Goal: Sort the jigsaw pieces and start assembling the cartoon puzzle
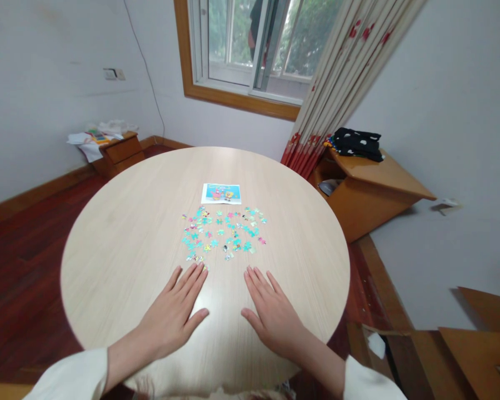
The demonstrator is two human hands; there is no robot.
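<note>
Loose jigsaw puzzle pieces (220, 232), mostly turquoise with bits of pink, yellow and white, lie scattered over the middle of the round table (120, 239). Behind them is a small picture card (221, 194) showing a pink and a yellow cartoon figure on blue. My left hand (175, 311) rests palm down at the near left of the pieces, its fingertips close to the nearest ones. To the right, my right hand (270, 311) lies flat too, fingers stretched forward, just short of the pieces. Neither hand holds anything.
A wooden cabinet (358, 194) with dark folded cloth (357, 144) stands beyond the table at the right. A low drawer unit (123, 153) with papers is at the back left. A curtain (337, 72) hangs by the window (250, 50). Wooden furniture (475, 361) is at the lower right.
</note>
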